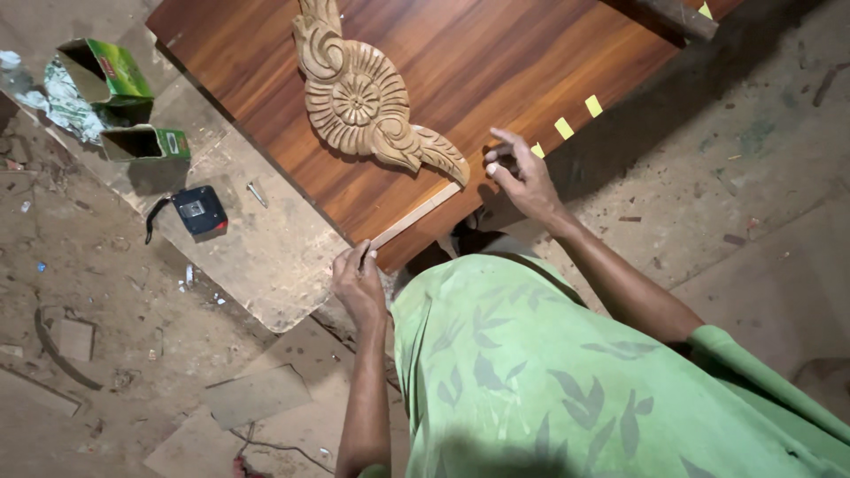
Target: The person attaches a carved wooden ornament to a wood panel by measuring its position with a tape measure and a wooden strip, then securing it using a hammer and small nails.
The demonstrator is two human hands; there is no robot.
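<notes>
A dark polished wooden board (496, 71) lies across the floor with a pale carved wooden ornament (363, 102) resting on it. A thin light wooden strip (416, 215) lies along the board's near edge, below the ornament's tip. My left hand (359, 281) pinches the strip's near end at the board's corner. My right hand (521, 177) rests on the board's edge just right of the strip's far end, fingers spread and touching the surface, holding nothing. My green leaf-patterned shirt fills the lower middle.
A black tape measure (199, 211) lies on a pale plywood sheet (257, 257) left of the board, near a small screw (257, 194). Two green cardboard boxes (115, 75) sit at upper left. Yellow tape marks (564, 127) dot the board's edge. Scraps litter the dusty floor.
</notes>
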